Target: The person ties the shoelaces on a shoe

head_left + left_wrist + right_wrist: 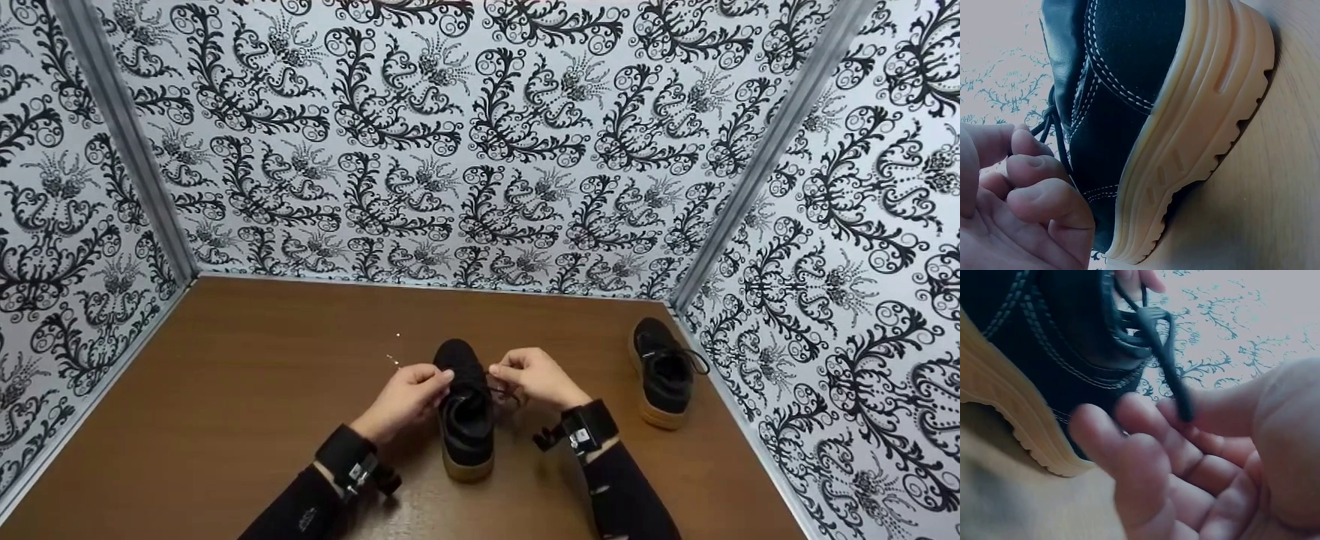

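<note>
A black shoe [469, 439] with a tan sole [1185, 146] stands upright on the table, its toe pointing away from me. At its left side my left hand [405, 394] pinches a black shoelace [1058, 132] between thumb and forefinger. From the right, my right hand [541, 377] pinches another part of the lace [1167, 371] between thumb and fingers, the end pointing toward the palm. A knot [1050, 114] in the lace sits over the shoe's tongue, between the two hands. The left hand's thumb partly covers the shoe's front in the head view.
A second black shoe [664, 367] with a looped lace stands at the right, close to the table's edge. The brown wooden table [247, 360] is enclosed by patterned walls [420, 150] at the back and both sides. Small bright specks lie beyond my left hand.
</note>
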The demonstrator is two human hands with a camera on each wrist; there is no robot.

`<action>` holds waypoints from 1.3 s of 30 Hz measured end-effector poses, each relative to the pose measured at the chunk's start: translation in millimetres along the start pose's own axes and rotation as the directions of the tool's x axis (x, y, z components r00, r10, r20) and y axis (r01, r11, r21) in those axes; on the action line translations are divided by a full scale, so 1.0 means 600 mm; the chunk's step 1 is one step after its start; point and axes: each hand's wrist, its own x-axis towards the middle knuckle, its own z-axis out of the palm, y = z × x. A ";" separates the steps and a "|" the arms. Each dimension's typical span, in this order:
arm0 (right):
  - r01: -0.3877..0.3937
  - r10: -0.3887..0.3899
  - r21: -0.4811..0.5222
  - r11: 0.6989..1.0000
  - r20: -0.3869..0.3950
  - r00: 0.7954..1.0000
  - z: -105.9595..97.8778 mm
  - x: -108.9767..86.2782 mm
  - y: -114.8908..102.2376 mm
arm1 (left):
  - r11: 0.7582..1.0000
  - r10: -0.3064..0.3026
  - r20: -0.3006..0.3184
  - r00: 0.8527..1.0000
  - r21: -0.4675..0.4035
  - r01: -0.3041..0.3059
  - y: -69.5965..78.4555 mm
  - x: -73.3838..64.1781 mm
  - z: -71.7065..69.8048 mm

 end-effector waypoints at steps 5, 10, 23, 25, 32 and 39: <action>-0.033 0.028 0.016 0.999 0.213 0.977 -0.019 -0.011 0.006 | 0.998 -0.012 0.026 1.000 -0.063 0.013 0.001 0.000 -0.002; -0.030 0.021 0.020 0.999 0.326 0.945 -0.029 -0.018 0.004 | 0.995 -0.005 0.056 0.998 -0.096 0.010 -0.002 -0.002 -0.007; 0.013 0.041 -0.251 0.968 0.209 0.977 -0.040 -0.024 0.006 | 0.997 -0.029 -0.014 0.999 -0.071 0.028 -0.006 -0.004 -0.003; 0.016 0.042 -0.286 0.958 0.197 0.979 -0.043 -0.023 0.008 | 0.998 -0.026 -0.030 0.999 -0.061 0.024 -0.005 -0.003 -0.002; 0.020 0.045 -0.352 0.936 0.176 0.983 -0.052 -0.022 0.011 | 0.996 -0.035 -0.035 0.999 -0.079 0.032 -0.001 -0.004 -0.002; 0.016 0.047 -0.353 0.935 0.168 0.985 -0.056 -0.023 0.016 | 0.996 -0.043 -0.019 0.999 -0.082 0.041 0.003 -0.003 -0.005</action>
